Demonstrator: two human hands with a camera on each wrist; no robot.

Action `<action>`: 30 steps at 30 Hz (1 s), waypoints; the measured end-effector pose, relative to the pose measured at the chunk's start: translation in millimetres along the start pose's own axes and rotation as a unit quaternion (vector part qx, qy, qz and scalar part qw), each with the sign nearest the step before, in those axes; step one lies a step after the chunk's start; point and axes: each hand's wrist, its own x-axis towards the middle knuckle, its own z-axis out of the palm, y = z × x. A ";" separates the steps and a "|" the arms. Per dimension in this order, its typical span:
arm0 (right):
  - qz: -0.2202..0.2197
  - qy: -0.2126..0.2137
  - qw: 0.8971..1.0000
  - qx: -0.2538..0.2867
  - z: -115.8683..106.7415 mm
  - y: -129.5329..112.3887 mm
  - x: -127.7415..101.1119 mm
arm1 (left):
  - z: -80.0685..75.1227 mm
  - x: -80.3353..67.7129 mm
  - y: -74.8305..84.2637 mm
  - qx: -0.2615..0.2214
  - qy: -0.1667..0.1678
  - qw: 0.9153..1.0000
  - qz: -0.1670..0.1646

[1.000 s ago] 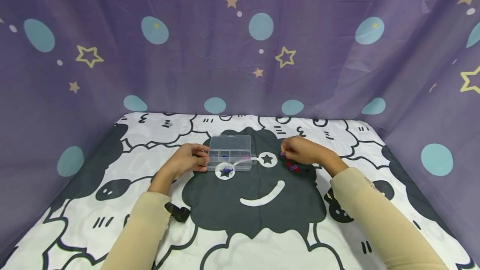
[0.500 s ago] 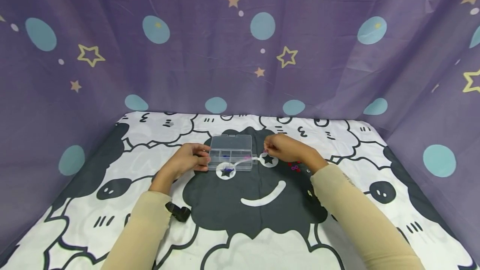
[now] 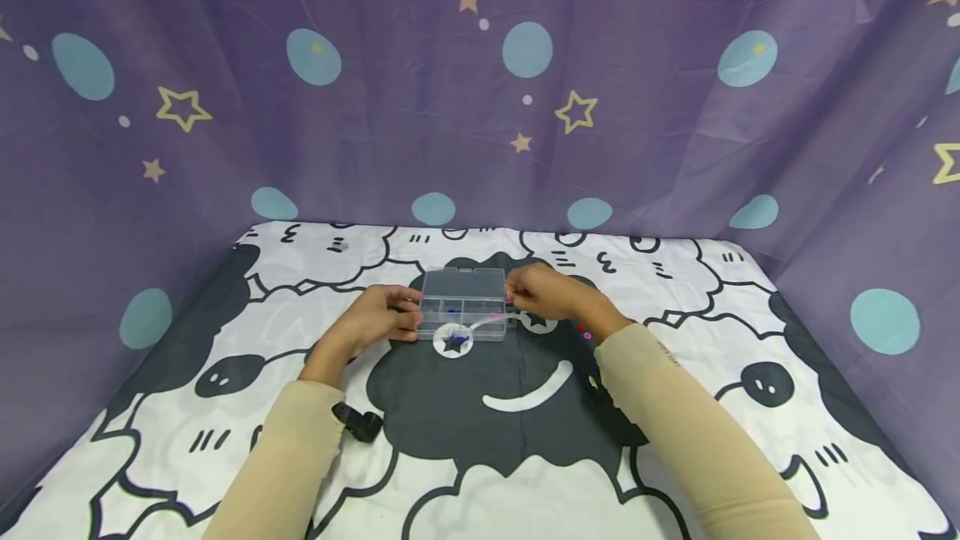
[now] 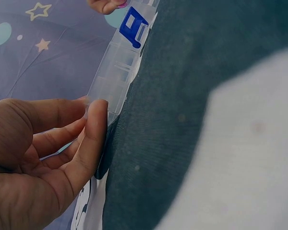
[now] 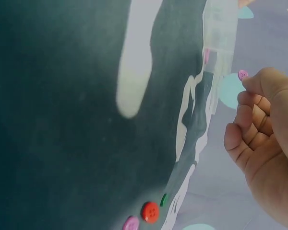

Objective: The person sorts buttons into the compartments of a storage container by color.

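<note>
A clear plastic compartment box [image 3: 483, 330] stands on the dark patch of the cloth, its lid [image 3: 465, 283] raised at the back. Small blue and pink bits show inside. My left hand [image 3: 380, 313] grips the box's left end between thumb and fingers. A blue piece [image 4: 133, 27] sits on the box's front side in the left wrist view. My right hand [image 3: 547, 292] is at the box's right end, above the table. Between its thumb and index finger it pinches a small pink button [image 5: 243, 74]; the other fingers are loosely curled.
Loose buttons lie right of the box, among them a red button [image 5: 150, 212], a pink button [image 5: 131, 224] and a green button [image 5: 164, 200]. A sheep-patterned cloth [image 3: 517, 490] covers the table. A purple curtain [image 3: 480, 157] hangs behind and at both sides.
My right hand has moved left from the loose buttons to the box's right end, carrying the pink button. My left hand has kept its grip on the box.
</note>
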 end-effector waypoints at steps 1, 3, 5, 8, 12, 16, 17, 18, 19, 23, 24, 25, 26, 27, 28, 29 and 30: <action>-0.001 -0.002 1.000 -0.002 0.2 -0.9 1.4 | 0.0 0.1 0.2 0.000 -0.001 1.000 0.000; -0.003 -0.007 1.000 -0.004 0.6 -3.1 4.4 | 0.1 0.6 0.2 -0.001 -0.001 1.000 0.000; -0.005 -0.012 1.000 -0.005 1.5 -4.7 7.4 | 0.3 0.8 0.3 0.001 -0.001 1.000 0.000; -0.010 -0.018 1.000 -0.008 3.2 -7.1 11.5 | 0.9 1.1 0.4 0.000 0.003 1.000 -0.001; -0.012 -0.024 1.000 -0.008 5.6 -7.4 13.5 | 1.4 1.3 0.3 0.000 0.004 1.000 -0.002; 0.002 -0.021 1.000 -0.009 5.7 -7.0 12.0 | 2.0 0.9 -0.2 0.001 0.001 1.000 0.000; 0.009 -0.019 1.000 -0.009 5.3 -6.9 11.2 | 2.0 0.8 -0.2 0.000 0.001 1.000 -0.002; 0.014 -0.017 1.000 -0.009 4.6 -6.8 10.3 | 2.0 0.7 -0.2 0.000 0.001 1.000 -0.001; 0.019 -0.016 1.000 -0.009 3.6 -6.8 9.3 | 2.0 0.4 -0.2 0.000 0.001 1.000 0.000; 0.024 -0.010 1.000 -0.010 -0.9 -5.6 5.1 | 1.2 -0.6 0.2 0.004 0.001 1.000 0.002; 0.022 -0.010 1.000 -0.011 -2.0 -4.7 4.1 | 1.1 -0.9 0.4 0.004 0.001 1.000 0.002; 0.019 -0.010 1.000 -0.011 -2.6 -3.6 3.2 | 0.8 -1.0 0.4 0.005 0.000 1.000 0.002; 0.020 -0.010 1.000 -0.012 -3.3 -2.7 1.9 | 0.6 -1.0 0.4 0.004 0.000 1.000 0.001; 0.022 -0.011 1.000 -0.013 -4.1 -1.6 0.3 | 0.5 -1.0 0.5 0.004 -0.001 1.000 0.003; 0.026 -0.012 0.999 -0.013 -4.8 -0.4 -1.6 | 0.4 -0.8 0.8 0.002 -0.001 1.000 0.002; 0.031 -0.015 0.999 -0.013 -5.7 0.9 -3.7 | 0.3 -0.5 0.8 0.003 -0.002 1.000 0.003; 0.036 -0.016 0.999 -0.014 -6.6 2.3 -6.0 | 0.4 -0.3 0.9 0.002 -0.002 1.000 0.001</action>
